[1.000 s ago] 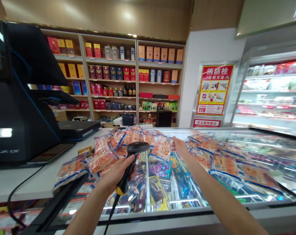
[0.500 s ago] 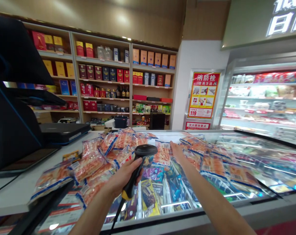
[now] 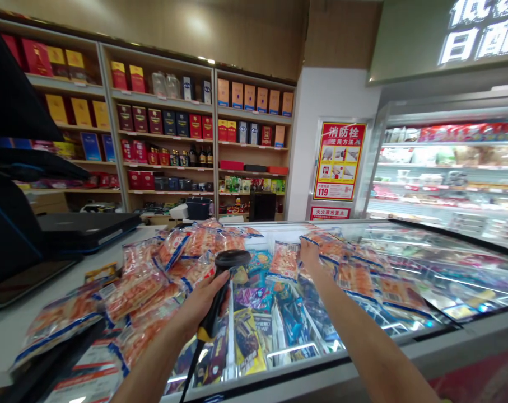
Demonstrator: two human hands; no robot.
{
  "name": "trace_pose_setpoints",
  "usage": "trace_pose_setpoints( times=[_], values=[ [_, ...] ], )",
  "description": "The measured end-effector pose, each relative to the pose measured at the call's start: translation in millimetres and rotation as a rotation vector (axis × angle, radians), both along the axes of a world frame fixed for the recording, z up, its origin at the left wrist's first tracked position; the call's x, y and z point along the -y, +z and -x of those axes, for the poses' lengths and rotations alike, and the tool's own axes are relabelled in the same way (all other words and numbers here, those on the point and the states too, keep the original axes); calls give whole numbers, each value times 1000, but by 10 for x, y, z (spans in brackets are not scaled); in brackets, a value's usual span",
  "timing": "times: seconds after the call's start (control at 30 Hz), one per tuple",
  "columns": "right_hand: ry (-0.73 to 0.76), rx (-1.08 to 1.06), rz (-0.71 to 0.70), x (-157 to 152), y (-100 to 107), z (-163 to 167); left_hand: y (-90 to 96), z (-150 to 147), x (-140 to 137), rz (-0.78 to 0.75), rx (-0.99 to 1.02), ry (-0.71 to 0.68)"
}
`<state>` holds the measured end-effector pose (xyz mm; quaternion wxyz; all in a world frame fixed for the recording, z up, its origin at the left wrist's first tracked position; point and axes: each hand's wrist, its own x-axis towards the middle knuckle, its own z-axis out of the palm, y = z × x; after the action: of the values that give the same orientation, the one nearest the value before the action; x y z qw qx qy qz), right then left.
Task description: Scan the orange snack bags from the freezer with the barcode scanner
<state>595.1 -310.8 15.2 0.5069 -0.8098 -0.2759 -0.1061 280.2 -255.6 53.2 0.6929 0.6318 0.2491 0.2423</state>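
My left hand is wrapped round the handle of a black-and-yellow barcode scanner, whose head points forward and whose cable hangs down. My right hand reaches out over the chest freezer. Its fingers are closed at the right edge of a clear, blue-edged packet of orange-pink food; the fingertips are partly hidden. More such packets are heaped to the left, by the scanner. Another group of packets lies on the freezer's glass, to the right of my right hand.
Inside the freezer, wire dividers separate colourful packs. At the left, a black checkout terminal stands on a white counter. Shelves of boxes line the back wall, and a lit refrigerated display stands at the right.
My view has turned a little to the right. My right hand has moved rightwards, closer to the right group, and the packet beside its fingers has shifted right with it. The scanner remains in my left hand.
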Motion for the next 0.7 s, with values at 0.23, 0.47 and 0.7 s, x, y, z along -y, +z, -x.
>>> trace_pose_setpoints(
  times=[0.23, 0.47, 0.7],
  values=[
    [86, 411, 343, -33, -221, 564, 35, 148, -49, -15, -9, 119],
    [355, 646, 725, -84, -406, 790, 24, 272, -162, 24, -21, 179],
    [177, 520, 691, -406, -241, 562, -38, 363, -253, 14, -19, 201]
  ],
)
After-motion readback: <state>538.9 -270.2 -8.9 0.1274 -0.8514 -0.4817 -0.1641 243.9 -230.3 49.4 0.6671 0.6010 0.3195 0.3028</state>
